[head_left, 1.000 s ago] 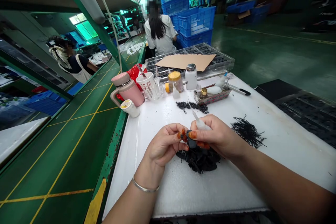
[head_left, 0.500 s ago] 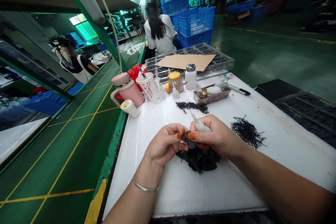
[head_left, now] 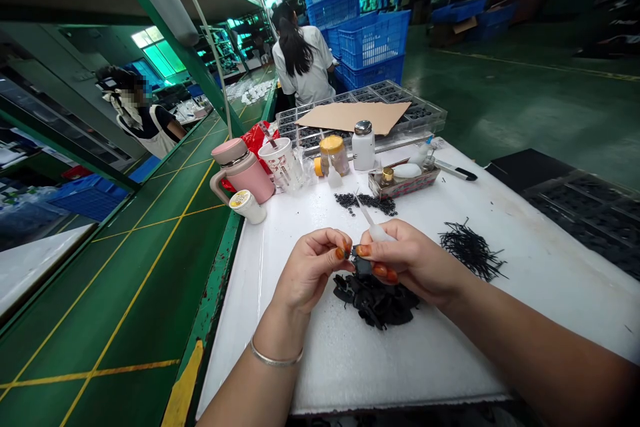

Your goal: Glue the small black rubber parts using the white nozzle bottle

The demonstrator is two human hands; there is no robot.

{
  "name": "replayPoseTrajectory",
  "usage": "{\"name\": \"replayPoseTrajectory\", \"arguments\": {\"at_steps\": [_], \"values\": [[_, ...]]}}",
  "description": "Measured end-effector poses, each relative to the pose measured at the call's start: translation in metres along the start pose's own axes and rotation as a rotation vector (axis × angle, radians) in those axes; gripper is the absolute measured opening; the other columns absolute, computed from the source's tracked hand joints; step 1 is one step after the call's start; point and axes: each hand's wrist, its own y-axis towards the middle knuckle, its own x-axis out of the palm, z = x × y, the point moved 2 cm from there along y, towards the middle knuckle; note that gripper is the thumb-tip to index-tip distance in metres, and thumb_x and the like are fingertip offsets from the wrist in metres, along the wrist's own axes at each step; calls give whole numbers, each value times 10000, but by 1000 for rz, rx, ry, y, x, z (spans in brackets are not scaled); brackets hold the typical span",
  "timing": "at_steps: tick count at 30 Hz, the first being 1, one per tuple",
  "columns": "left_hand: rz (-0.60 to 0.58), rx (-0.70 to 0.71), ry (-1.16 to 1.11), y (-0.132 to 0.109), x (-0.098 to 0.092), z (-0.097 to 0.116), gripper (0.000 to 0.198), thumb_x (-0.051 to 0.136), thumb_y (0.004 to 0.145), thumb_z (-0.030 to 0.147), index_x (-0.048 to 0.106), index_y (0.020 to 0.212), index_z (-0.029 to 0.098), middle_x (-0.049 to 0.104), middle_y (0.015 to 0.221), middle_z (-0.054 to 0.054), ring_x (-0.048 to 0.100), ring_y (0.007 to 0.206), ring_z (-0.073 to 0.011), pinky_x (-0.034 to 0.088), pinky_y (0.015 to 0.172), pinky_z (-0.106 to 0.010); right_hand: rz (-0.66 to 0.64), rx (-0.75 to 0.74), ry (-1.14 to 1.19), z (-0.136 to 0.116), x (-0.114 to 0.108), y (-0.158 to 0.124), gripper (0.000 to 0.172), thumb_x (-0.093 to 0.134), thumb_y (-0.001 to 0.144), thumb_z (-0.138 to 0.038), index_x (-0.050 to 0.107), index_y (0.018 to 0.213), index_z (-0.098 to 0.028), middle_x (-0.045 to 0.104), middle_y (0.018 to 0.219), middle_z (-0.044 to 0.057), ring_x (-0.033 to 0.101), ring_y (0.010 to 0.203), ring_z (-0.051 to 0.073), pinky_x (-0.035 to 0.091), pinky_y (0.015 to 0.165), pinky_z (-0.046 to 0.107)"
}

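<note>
Pinching a small dark part (head_left: 362,264) above the table, the person holds it between the fingertips of the left hand (head_left: 313,270) and the right hand (head_left: 415,261), both clenched rather than released. The part sits just above a heap of black pieces (head_left: 375,303), close to the middle of a white table top (head_left: 350,367). The right hand also grasps a white squeeze bottle (head_left: 381,235), its thin needle tip angled up toward the far left, clear of the part. A silver bangle (head_left: 277,353) circles the left wrist.

Farther along the table lie black granules (head_left: 365,202), with a bundle of thin black strips (head_left: 471,250) off to the right. Beyond them stand a metal tray of small containers (head_left: 403,183), a white pump bottle (head_left: 363,145), an amber jar with a yellow lid (head_left: 334,153), and a pink tumbler (head_left: 243,170) at the left. Past the table's far end, a co-worker (head_left: 300,57) sits with their back turned, beside stacked blue crates (head_left: 373,40).
</note>
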Motion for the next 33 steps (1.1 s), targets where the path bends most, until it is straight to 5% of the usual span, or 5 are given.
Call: {"name": "replayPoseTrajectory", "arguments": {"at_steps": [20, 28, 33], "values": [[59, 356, 397, 2, -2, 6, 109, 719, 758, 221, 660, 681, 168, 571, 724, -23, 523, 694, -136, 432, 647, -257, -1, 231, 289, 5, -2, 6, 175, 700, 616, -233, 561, 628, -127, 443, 466, -43, 294, 395, 28, 189, 391, 160], [-10, 314, 225, 4, -5, 2, 95, 710, 765, 183, 654, 691, 162, 552, 728, -11, 517, 671, -112, 428, 654, -242, 25, -115, -114, -1, 2, -1, 257, 714, 725, -288, 561, 594, -130, 480, 489, -33, 381, 445, 56, 251, 429, 198], [-36, 242, 174, 6, -6, -1, 97, 734, 738, 168, 649, 693, 150, 573, 740, -4, 532, 656, -96, 444, 630, -221, 100, -203, -355, -7, 0, -4, 315, 742, 720, -321, 544, 566, -130, 457, 477, -43, 349, 447, 55, 230, 426, 203]]}}
